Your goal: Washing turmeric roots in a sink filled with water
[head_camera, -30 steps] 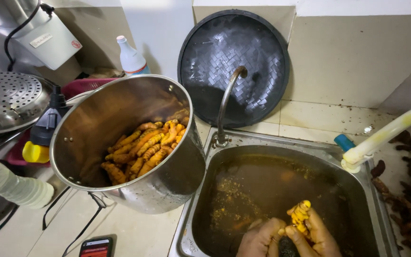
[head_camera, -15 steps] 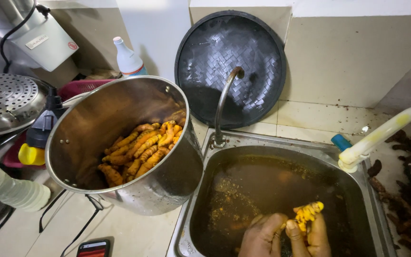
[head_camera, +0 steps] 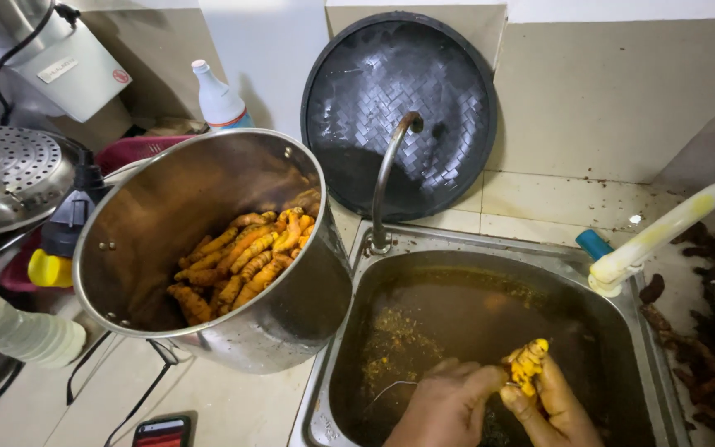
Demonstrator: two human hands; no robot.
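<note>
Gripping turmeric root, both hands closed

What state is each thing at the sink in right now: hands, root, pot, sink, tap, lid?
Left hand: over the sink, fingers touching the root.
Right hand: gripping the root from below.
Turmeric root: held above the water, orange flesh showing.
Steel pot: tilted toward the sink, partly filled with orange roots.
Sink: holding murky brown water with floating bits.
Tap: no water running.
Round dark lid: leaning upright against the wall.
</note>
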